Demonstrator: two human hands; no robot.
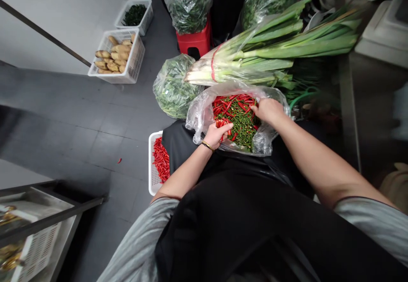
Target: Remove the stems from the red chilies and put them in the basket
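Note:
An opened clear plastic bag point(201, 118) rests on my lap, filled with red chillies point(234, 103) and many green chilli stems point(242, 125). My left hand point(218, 135) is over the near left part of the bag, its fingers curled around several red chillies with the thumb stretched across. At the bag's right side, my right hand point(267, 110) reaches in, closed with its fingertips at a red chilli among the stems; its fingers are partly hidden. Left of my leg, a white basket point(152, 176) holds loose red chillies without stems point(161, 161).
Bundled leeks point(255, 57) lie just beyond the bag, beside bagged greens point(175, 86). A red stool point(194, 40) carries another bag. Potatoes fill a white crate point(137, 63) at the wall. One chilli point(119, 160) lies on the floor. A metal rack point(76, 214) stands lower left.

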